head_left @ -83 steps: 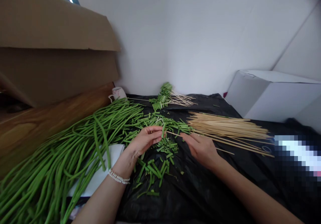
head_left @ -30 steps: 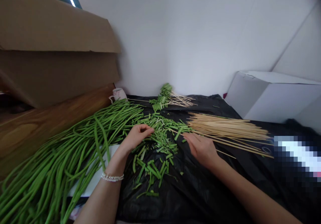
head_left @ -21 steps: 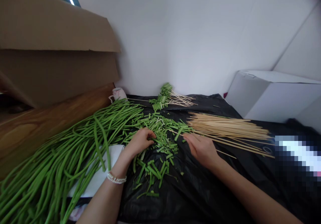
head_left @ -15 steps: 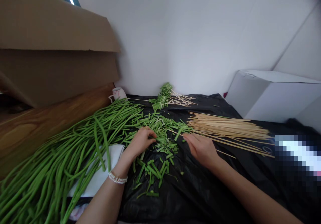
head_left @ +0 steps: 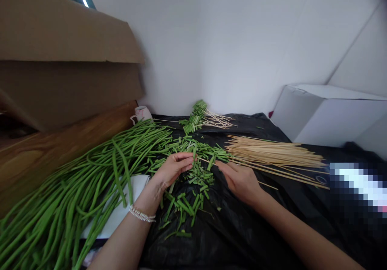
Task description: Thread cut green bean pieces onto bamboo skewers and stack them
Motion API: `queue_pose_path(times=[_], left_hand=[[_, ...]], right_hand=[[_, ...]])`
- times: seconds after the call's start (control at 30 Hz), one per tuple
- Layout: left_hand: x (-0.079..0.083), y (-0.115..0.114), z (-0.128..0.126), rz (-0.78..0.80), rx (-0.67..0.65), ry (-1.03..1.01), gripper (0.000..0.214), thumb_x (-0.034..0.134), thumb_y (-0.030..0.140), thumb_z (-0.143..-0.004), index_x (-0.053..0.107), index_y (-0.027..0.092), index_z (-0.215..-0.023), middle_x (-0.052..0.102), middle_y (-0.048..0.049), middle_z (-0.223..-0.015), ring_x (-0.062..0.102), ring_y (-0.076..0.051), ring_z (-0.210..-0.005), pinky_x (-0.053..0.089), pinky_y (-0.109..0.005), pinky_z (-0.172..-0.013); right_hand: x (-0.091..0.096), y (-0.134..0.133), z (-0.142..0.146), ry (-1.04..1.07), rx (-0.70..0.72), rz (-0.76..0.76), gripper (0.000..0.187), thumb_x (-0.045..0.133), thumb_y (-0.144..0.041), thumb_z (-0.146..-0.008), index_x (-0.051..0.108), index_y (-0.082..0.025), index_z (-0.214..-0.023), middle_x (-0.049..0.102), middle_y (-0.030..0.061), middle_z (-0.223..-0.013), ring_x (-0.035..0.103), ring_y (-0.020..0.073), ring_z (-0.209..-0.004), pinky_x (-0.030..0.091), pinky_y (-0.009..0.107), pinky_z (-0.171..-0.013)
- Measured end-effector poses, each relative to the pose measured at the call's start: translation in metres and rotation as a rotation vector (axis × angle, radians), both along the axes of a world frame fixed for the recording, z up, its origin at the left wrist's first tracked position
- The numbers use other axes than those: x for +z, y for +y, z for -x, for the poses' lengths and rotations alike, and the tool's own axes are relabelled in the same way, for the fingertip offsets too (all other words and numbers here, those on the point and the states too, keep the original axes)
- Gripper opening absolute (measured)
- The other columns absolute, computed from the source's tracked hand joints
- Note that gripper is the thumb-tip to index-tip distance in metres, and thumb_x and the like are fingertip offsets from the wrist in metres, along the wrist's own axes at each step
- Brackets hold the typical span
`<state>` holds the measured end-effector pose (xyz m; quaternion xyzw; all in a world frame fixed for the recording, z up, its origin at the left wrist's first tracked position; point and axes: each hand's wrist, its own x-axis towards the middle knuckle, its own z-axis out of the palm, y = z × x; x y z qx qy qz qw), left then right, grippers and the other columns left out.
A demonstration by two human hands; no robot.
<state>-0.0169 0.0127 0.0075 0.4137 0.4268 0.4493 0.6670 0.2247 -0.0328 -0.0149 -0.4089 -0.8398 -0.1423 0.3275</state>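
Note:
My left hand [head_left: 173, 169] pinches a short green bean piece [head_left: 195, 159] above the pile of cut bean pieces [head_left: 193, 173] on the black plastic sheet [head_left: 242, 237]. My right hand [head_left: 240, 180] is closed on a thin bamboo skewer [head_left: 208, 162] whose tip points left at that piece. A bundle of bare skewers [head_left: 278, 155] lies just right of my right hand. Whole long beans [head_left: 75, 189] are heaped at the left.
Finished skewers threaded with bean pieces [head_left: 199, 118] lie at the back by the white wall. A cardboard box [head_left: 66, 60] and a wooden plank [head_left: 60, 149] stand at the left, a white box [head_left: 329, 116] at the right, a small cup [head_left: 142, 112] behind the beans.
My left hand picked a bean piece out of the pile and lifted it right toward the skewer tip. My right hand shifted slightly left with the skewer.

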Motion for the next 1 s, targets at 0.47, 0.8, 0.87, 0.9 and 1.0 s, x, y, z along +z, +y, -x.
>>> queue_pose_path(times=[0.47,0.8,0.87,0.9,1.0], left_hand=[[0.0048,-0.0037,-0.0029,0.031,-0.020,0.021,0.038,0.088,0.025,-0.050,0.074,0.014,-0.083,0.072,-0.0036,-0.079,0.066,-0.011,-0.072,0.050,-0.020,-0.071],[0.0023,-0.0035,-0.0047,0.014,-0.002,0.038,0.033,0.087,0.028,-0.053,0.075,0.015,-0.081,0.071,-0.0026,-0.074,0.061,-0.008,-0.066,0.047,-0.019,-0.066],[0.0012,-0.0030,-0.0049,0.007,0.010,0.048,0.032,0.087,0.028,-0.052,0.075,0.015,-0.079,0.071,-0.0024,-0.074,0.061,-0.008,-0.065,0.046,-0.019,-0.065],[0.0008,-0.0028,-0.0048,0.006,0.016,0.055,0.032,0.087,0.028,-0.052,0.075,0.015,-0.078,0.071,-0.0024,-0.073,0.061,-0.008,-0.065,0.046,-0.020,-0.065],[0.0000,-0.0027,-0.0051,0.004,0.029,0.082,0.030,0.087,0.028,-0.051,0.075,0.016,-0.076,0.070,-0.0024,-0.072,0.060,-0.009,-0.065,0.045,-0.021,-0.066]], right_hand=[[-0.0003,-0.0009,0.0006,-0.019,-0.009,0.014,0.031,0.041,-0.019,-0.094,0.062,-0.017,-0.117,0.066,0.0026,-0.076,0.061,0.0101,-0.062,0.039,0.022,-0.059],[0.0001,-0.0015,0.0012,-0.029,-0.024,0.004,0.032,0.040,-0.018,-0.093,0.062,-0.017,-0.117,0.066,0.0025,-0.074,0.060,0.0107,-0.061,0.040,0.022,-0.058],[-0.0007,-0.0016,0.0017,-0.031,-0.027,-0.004,0.032,0.040,-0.018,-0.093,0.062,-0.016,-0.116,0.066,0.0027,-0.075,0.060,0.0109,-0.062,0.040,0.022,-0.058],[-0.0012,-0.0017,0.0019,-0.034,-0.027,-0.002,0.031,0.040,-0.018,-0.094,0.062,-0.016,-0.115,0.066,0.0029,-0.075,0.060,0.0111,-0.063,0.041,0.022,-0.059],[-0.0024,-0.0022,0.0026,-0.047,-0.028,0.013,0.031,0.040,-0.017,-0.094,0.062,-0.016,-0.115,0.067,0.0031,-0.077,0.061,0.0115,-0.065,0.041,0.022,-0.061]])
